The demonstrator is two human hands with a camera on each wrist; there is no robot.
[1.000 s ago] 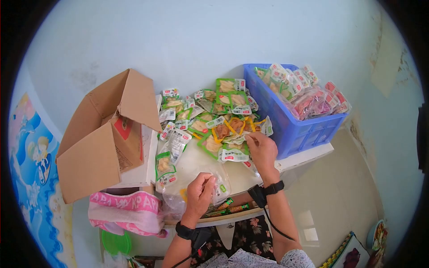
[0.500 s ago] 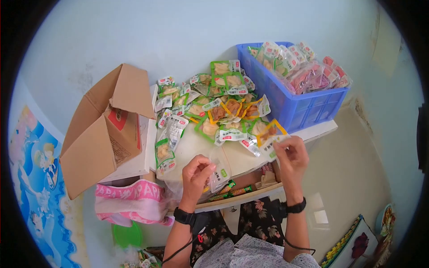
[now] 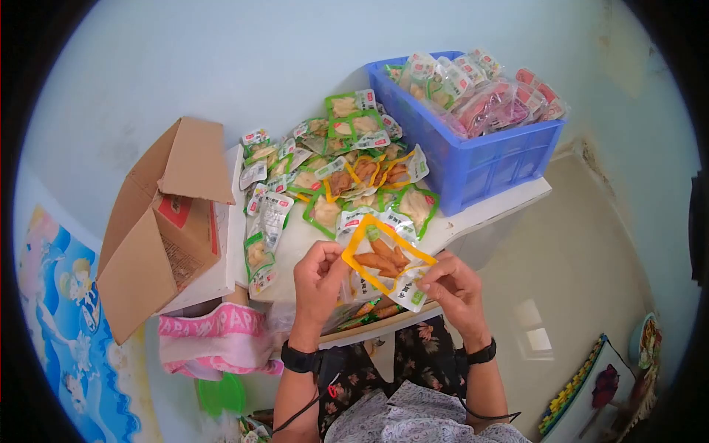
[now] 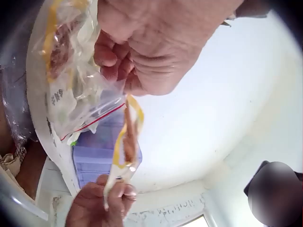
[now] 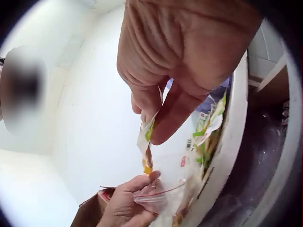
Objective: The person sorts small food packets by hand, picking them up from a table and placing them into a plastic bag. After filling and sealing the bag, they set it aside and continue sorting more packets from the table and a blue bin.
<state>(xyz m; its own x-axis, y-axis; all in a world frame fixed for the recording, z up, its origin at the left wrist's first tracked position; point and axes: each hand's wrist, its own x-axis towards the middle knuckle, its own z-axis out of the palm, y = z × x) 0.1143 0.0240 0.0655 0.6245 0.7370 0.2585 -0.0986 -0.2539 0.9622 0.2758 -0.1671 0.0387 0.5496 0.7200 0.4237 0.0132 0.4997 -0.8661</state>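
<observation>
My right hand (image 3: 456, 295) pinches a yellow-edged food packet (image 3: 380, 260) by its white printed end, with brown pieces showing through its clear window. It is held up in front of me, its far edge right at my left hand's fingertips. My left hand (image 3: 317, 284) grips a clear zip bag (image 4: 97, 116) near its red-lined mouth. Inside the bag, in the left wrist view, lies another yellow-edged packet (image 4: 59, 49). The packet in my right hand overlaps most of this bag in the head view.
Green-edged packets (image 3: 325, 210) and several yellow-edged ones are heaped on the white table (image 3: 295, 229). A blue crate (image 3: 502, 159) of filled bags stands at the right. To the left is an open cardboard box (image 3: 140, 258), with a pink towel (image 3: 214, 332) below it.
My right hand has lifted the yellow-edged packet off the heap and brought it left, to my left hand. The left hand keeps hold of the zip bag.
</observation>
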